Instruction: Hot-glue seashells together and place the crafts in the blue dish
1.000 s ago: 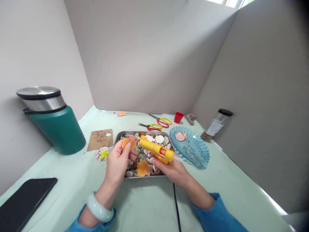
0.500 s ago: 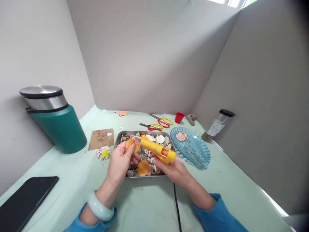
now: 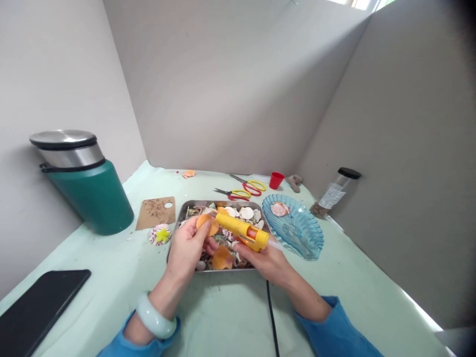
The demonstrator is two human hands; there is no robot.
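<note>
Between the thumb and fingers of my left hand (image 3: 188, 248) is an orange seashell (image 3: 207, 225), held up over a metal tray (image 3: 230, 270). My right hand (image 3: 267, 260) grips a yellow glue gun (image 3: 241, 230), a clear glue stick jutting from its back end. The gun's nozzle points left and sits at the shell's upper right edge; whether it touches cannot be made out. Beneath both hands the tray holds many mixed shells, among them a larger orange shell (image 3: 222, 258) near its front side.
Left stand a green bottle (image 3: 98, 198), a brown card (image 3: 156, 213), a shell with a yellow star (image 3: 160, 235) and a phone (image 3: 44, 312). Scissors (image 3: 234, 194) and a red cup (image 3: 276, 181) lie behind. A blue shell-shaped dish (image 3: 293, 228) and a jar (image 3: 334, 193) are right. A black cord (image 3: 272, 317) runs forward.
The orange shell has turned slightly in my left hand and shows more of its ribbed face. My right hand and the glue gun have shifted a little to the left.
</note>
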